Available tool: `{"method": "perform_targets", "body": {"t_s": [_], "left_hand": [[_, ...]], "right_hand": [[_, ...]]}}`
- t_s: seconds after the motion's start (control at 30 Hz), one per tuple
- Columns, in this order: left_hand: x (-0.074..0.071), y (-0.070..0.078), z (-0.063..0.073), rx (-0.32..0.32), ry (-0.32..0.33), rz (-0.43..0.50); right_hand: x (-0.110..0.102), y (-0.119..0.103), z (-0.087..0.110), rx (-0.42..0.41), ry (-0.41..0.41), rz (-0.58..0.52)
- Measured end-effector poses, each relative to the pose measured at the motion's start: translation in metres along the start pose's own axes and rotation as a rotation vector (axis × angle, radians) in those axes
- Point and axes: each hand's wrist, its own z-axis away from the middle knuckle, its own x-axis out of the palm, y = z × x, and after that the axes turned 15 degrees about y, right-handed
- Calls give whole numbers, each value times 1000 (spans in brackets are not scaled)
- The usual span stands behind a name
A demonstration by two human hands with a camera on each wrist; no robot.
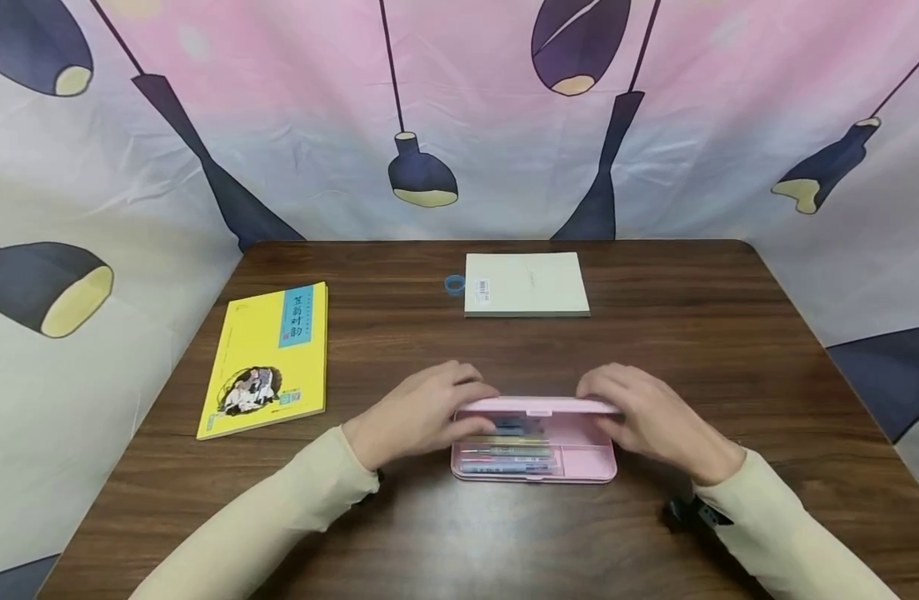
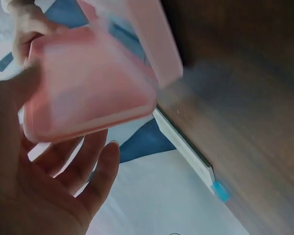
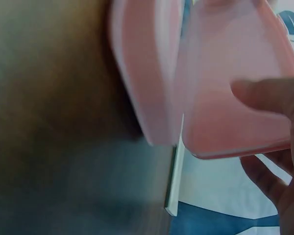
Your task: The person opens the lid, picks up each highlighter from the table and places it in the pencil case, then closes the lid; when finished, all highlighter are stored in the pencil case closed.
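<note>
A pink pencil case (image 1: 588, 463) lies on the table in front of the person, its lid (image 1: 537, 406) tilted up partway. Several pens (image 1: 507, 465) show in its left part. The left hand (image 1: 422, 412) grips the lid's left end, thumb on the inner face and fingers behind it. At the other end, the right hand (image 1: 654, 417) holds the lid the same way. In the left wrist view the raised lid (image 2: 98, 88) sits between thumb and fingers. The right wrist view has the thumb against the inside of the lid (image 3: 225, 58).
A yellow book (image 1: 279, 367) lies at the left of the wooden table (image 1: 691, 317). Toward the back is a pale notebook (image 1: 530, 283) with a blue ring (image 1: 455, 284) beside it. A patterned cloth (image 1: 489, 108) hangs behind the table.
</note>
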Motion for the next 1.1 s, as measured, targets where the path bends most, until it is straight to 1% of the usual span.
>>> {"method": "perform_targets", "body": {"t_s": [0.07, 0.13, 0.2, 0.27, 0.33, 0.37, 0.43, 0.47, 0.63, 0.73, 0.8, 0.97, 1.1], "left_hand": [[0, 4, 5, -18, -51, 24], [-2, 6, 10, -57, -130, 57], [-2, 7, 13, -116, -216, 89], [-2, 8, 16, -174, -286, 111], [0, 7, 19, -203, -331, 121], [1, 7, 20, -210, -340, 124], [2, 6, 22, -205, -349, 113], [3, 6, 23, -192, -347, 104], [8, 4, 26, -105, -301, 48], [10, 4, 28, -70, -279, 25], [11, 4, 28, -61, -277, 15], [12, 7, 29, -66, -279, 22], [13, 8, 31, -51, -257, 21]], "right_hand": [[-2, -5, 5, -24, -25, -22], [-5, -9, 10, -7, -74, -45], [-7, -13, 13, 46, -139, -61], [-8, -15, 15, 107, -199, -85], [-8, -17, 18, 157, -245, -100], [-7, -17, 19, 171, -256, -104], [-5, -17, 21, 180, -262, -103], [-4, -17, 22, 176, -261, -96], [1, -17, 27, 136, -239, -59], [2, -17, 28, 125, -226, -57], [3, -17, 29, 125, -218, -65], [5, -19, 32, 129, -202, -88], [6, -20, 34, 133, -199, -93]]}}
